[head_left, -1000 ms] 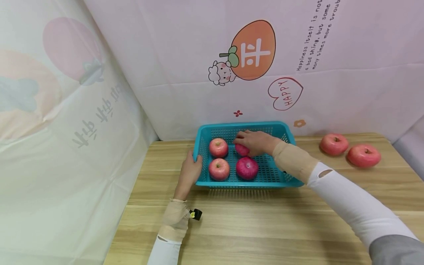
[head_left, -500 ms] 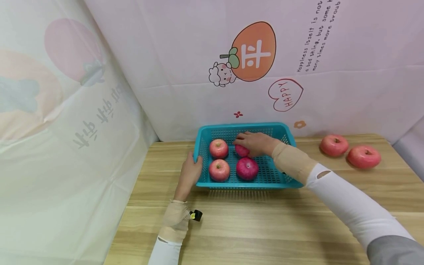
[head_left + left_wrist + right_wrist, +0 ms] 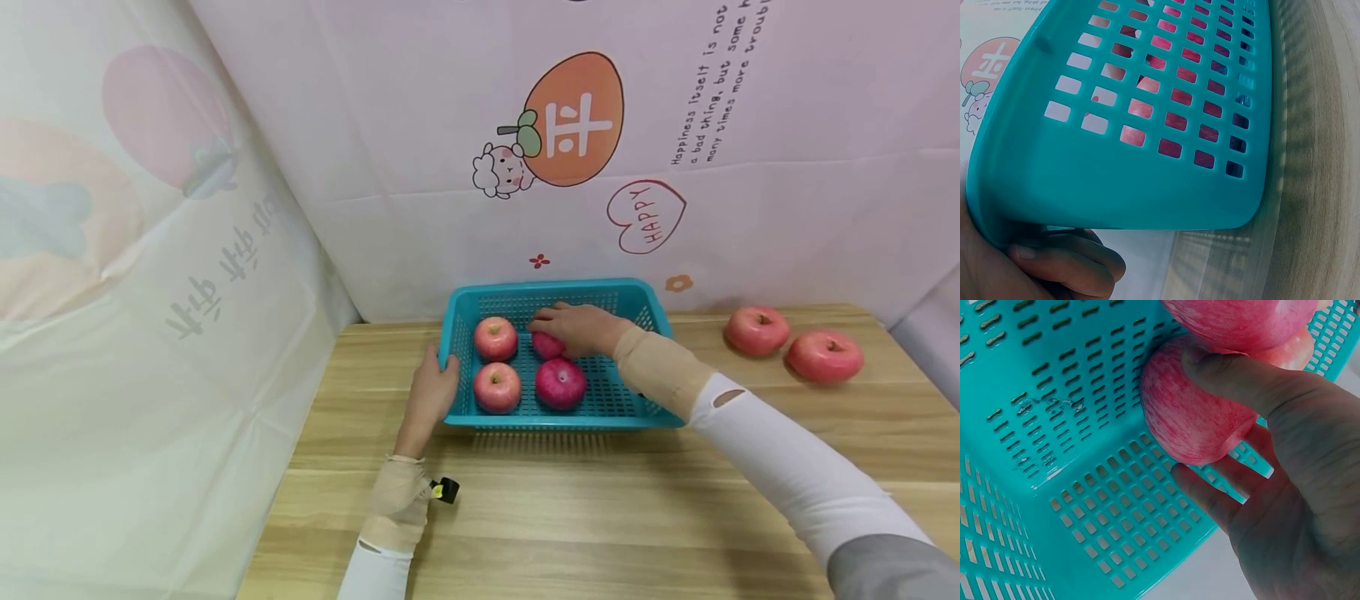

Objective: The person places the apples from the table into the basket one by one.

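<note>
A teal plastic basket (image 3: 562, 422) stands on the table against the back cloth. My left hand (image 3: 432, 388) grips its left rim; in the left wrist view curled fingers (image 3: 1079, 265) show under the rim. My right hand (image 3: 588, 328) reaches into the basket and holds a dark red apple (image 3: 1194, 406), thumb on one side and fingers on the other. That apple is partly hidden by the hand in the head view. Another dark red apple (image 3: 560, 383) sits just in front of it. Two paler apples, one at the back (image 3: 496, 339) and one at the front (image 3: 497, 387), lie on the left side.
Two pink-red apples, a left one (image 3: 757, 331) and a right one (image 3: 825, 356), lie on the wooden table (image 3: 570, 517) to the right of the basket. A printed cloth (image 3: 405, 167) hangs behind, and another covers the left side.
Both hands, the basket and the apples keep their places. The head view has shifted very slightly.
</note>
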Demonstrator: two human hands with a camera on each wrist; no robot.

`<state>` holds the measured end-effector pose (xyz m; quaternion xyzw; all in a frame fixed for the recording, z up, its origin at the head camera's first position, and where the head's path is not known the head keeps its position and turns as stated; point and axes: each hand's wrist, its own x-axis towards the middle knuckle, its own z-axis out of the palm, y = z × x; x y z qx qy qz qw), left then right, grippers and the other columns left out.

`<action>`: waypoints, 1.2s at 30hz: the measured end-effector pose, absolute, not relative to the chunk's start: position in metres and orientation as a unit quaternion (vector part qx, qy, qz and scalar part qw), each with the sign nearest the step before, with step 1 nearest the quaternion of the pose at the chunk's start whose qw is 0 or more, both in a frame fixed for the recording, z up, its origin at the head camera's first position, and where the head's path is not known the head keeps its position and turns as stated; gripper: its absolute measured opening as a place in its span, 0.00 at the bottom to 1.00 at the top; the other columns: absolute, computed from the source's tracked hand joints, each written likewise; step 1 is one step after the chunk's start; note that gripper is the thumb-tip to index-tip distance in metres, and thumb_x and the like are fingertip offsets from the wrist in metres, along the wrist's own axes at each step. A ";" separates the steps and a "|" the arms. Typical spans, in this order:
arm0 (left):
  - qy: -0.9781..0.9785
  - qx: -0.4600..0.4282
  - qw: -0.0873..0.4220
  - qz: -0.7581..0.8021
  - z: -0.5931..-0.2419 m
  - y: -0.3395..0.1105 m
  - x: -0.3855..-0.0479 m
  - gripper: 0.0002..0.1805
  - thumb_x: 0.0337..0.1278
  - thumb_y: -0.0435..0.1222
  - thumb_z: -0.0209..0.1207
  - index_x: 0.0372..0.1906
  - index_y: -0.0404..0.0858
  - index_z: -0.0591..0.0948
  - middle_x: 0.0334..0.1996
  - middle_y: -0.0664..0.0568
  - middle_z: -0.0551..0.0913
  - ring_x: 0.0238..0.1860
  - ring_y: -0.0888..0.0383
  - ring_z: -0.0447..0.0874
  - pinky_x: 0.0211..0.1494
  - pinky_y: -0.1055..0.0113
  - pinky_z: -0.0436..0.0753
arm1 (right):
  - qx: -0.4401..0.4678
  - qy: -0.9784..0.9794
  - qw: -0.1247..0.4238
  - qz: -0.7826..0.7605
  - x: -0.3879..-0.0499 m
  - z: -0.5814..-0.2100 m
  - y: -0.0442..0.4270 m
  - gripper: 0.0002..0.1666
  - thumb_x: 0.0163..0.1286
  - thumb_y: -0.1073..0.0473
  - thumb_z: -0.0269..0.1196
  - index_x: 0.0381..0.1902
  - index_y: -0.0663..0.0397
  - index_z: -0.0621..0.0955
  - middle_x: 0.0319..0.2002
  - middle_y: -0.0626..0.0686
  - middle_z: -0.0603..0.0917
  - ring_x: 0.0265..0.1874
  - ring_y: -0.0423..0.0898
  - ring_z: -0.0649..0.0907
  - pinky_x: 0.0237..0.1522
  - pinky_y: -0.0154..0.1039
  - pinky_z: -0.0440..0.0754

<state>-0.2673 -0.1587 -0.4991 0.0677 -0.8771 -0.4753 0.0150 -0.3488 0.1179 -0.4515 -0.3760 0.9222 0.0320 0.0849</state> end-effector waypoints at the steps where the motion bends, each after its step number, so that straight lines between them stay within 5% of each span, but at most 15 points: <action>1: -0.877 0.068 0.015 -0.476 -0.499 -0.159 -0.267 0.21 0.81 0.46 0.47 0.66 0.37 0.73 0.41 0.41 0.83 0.39 0.49 0.82 0.38 0.60 0.79 | -0.378 0.921 0.082 0.034 -0.349 -0.452 0.118 0.40 0.70 0.58 0.73 0.77 0.49 0.74 0.76 0.60 0.73 0.74 0.67 0.72 0.64 0.63 0.81; 21: -0.877 0.066 0.017 -0.475 -0.498 -0.158 -0.267 0.21 0.81 0.45 0.47 0.65 0.36 0.73 0.41 0.41 0.82 0.40 0.49 0.81 0.39 0.59 0.79 | -0.377 0.921 0.093 0.025 -0.350 -0.455 0.119 0.41 0.70 0.64 0.71 0.78 0.49 0.72 0.77 0.59 0.72 0.76 0.66 0.70 0.66 0.61 0.81; 36: -0.880 0.070 0.018 -0.469 -0.498 -0.158 -0.266 0.21 0.81 0.46 0.47 0.65 0.37 0.73 0.43 0.40 0.83 0.40 0.48 0.82 0.39 0.58 0.80 | -0.401 0.914 0.053 0.036 -0.344 -0.451 0.124 0.42 0.67 0.65 0.74 0.77 0.50 0.73 0.75 0.60 0.73 0.74 0.63 0.72 0.64 0.59 0.82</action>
